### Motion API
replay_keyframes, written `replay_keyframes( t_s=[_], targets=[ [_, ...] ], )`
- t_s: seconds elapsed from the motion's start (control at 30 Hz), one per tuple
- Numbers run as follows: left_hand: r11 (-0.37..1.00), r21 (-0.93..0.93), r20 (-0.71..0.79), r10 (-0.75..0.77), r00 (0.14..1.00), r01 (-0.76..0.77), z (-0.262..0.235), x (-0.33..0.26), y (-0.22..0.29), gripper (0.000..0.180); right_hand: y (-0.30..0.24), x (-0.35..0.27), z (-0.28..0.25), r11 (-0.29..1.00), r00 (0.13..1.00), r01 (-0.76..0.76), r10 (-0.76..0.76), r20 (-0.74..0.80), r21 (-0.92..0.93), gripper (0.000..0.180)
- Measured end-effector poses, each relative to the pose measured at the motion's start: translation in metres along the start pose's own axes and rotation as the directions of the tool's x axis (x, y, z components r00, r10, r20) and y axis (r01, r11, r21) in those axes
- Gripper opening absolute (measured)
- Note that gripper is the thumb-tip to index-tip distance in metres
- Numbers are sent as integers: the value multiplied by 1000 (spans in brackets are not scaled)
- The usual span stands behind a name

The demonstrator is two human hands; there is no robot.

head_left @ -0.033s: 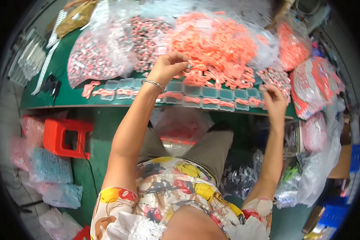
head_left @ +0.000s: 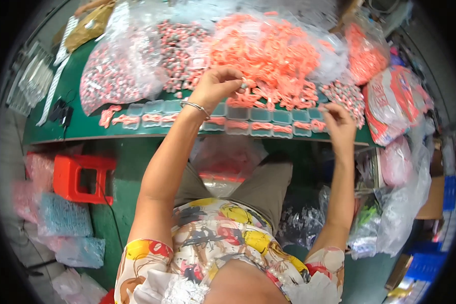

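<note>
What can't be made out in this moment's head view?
All in the head view:
Left hand: the small pale piece it pinches is too small and blurred to identify.
Right hand: blur hides whether it holds anything.
Row of clear boxes: partly hidden behind the left forearm.
Red object, bottom left: cut off by the lower edge.

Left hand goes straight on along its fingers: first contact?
Likely the coral-orange heap of tangled, looped strands, lying to the right of the left hand's fingertips. Height above it is unclear, so the hand might pass over.
</note>
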State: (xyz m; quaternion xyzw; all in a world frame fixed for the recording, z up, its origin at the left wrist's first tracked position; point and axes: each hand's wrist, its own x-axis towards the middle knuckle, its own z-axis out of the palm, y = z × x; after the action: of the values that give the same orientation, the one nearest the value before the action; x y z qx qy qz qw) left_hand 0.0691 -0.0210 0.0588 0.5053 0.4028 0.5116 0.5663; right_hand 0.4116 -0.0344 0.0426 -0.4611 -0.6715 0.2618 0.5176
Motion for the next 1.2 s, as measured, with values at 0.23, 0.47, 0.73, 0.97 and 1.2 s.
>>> replay_keyframes(
  t_s=[0.23,0.47,0.73,0.97,1.2],
  targets=[
    [991,-124,216,-27,976,55,111,15,-30,11,-27,-24,53,890,998,-51,30,53,452,15],
    [969,-216,275,-59,960,122,144,10,-28,20,-11,-31,25,827,995,-92,99,19,555,15],
    [999,38,210,-38,977,30,147,19,-56,15,7,-32,2,821,981,-194,173,90,537,15],
    [720,604,260,226,939,-341,141,9,-69,8,25,-43,7,894,975,222,-206,83,-388,14],
    [439,728,340,435,834,-526,145,9,-80,5,31,-45,7,859,977,211,-202,71,-467,13]
  ],
)
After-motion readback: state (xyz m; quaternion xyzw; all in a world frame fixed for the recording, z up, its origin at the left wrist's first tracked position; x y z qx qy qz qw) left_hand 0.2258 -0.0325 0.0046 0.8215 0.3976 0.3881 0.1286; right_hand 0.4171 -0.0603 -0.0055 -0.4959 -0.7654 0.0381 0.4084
